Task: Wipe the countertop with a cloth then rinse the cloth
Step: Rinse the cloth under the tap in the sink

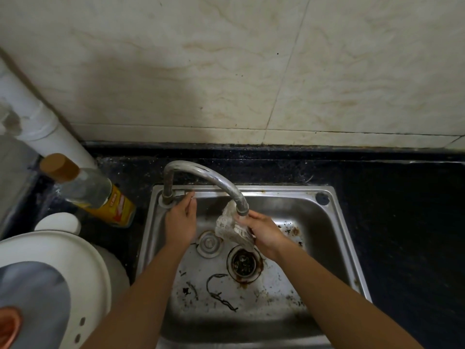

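My right hand [264, 233] grips a crumpled pale cloth [230, 226] and holds it right under the mouth of the curved metal faucet [208, 178], above the steel sink [334, 222]. My left hand [180, 221] reaches to the faucet's base, its fingers at the tap handle [185, 194]; how they hold it is unclear. Whether water runs I cannot tell. The dark countertop [402, 210] surrounds the sink.
The sink floor holds dirt specks, a drain [242, 263] and a stopper [208, 244]. To the left stand a clear bottle with a yellow label [98, 195], a white jar [59, 222] and a white appliance lid [75, 268]. A white pipe [45, 122] runs up the tiled wall.
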A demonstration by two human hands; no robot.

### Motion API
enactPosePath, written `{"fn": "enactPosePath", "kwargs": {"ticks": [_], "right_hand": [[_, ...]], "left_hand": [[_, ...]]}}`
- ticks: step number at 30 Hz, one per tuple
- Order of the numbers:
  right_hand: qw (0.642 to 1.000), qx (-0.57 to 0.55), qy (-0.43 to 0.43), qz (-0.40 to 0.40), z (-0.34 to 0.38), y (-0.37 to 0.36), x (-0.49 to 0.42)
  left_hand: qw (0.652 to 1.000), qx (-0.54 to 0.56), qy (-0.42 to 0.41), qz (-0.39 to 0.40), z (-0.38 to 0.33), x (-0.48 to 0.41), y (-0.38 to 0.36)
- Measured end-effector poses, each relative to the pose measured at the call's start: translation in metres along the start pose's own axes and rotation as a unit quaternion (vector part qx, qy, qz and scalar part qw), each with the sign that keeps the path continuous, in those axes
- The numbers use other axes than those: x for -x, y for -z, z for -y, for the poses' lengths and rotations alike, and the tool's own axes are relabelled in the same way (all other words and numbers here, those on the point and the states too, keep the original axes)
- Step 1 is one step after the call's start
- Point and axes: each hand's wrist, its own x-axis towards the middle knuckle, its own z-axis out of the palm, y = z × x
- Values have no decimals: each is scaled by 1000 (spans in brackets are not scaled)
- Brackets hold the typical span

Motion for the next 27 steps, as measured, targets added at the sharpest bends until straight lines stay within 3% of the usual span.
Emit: {"fn": "enactPosePath", "kwargs": {"ticks": [7, 12, 14, 17, 19, 22, 27], "right_hand": [[1000, -11, 6, -1, -2, 3, 0], [1000, -13, 2, -7, -6, 6, -2], [1000, -1, 0, -15, -7, 6, -4], [999, 6, -1, -36, -10, 4, -5], [999, 3, 0, -48, -11, 3, -6], [998, -46, -13, -31, -12, 6, -8], [996, -81, -16, 17, -12, 14, -7]], "left_hand": [[1000, 25, 19, 2, -1, 4, 1], [989, 98, 96, -45, -2, 42, -7], [977, 149, 155, 7, 6, 55, -18], [920, 234, 298, 99, 3, 61, -26], [894, 263, 334, 142, -2, 58, -29], [880, 309, 317, 175, -9, 55, -28], [917, 286, 235, 145, -15, 55, -26]]}}
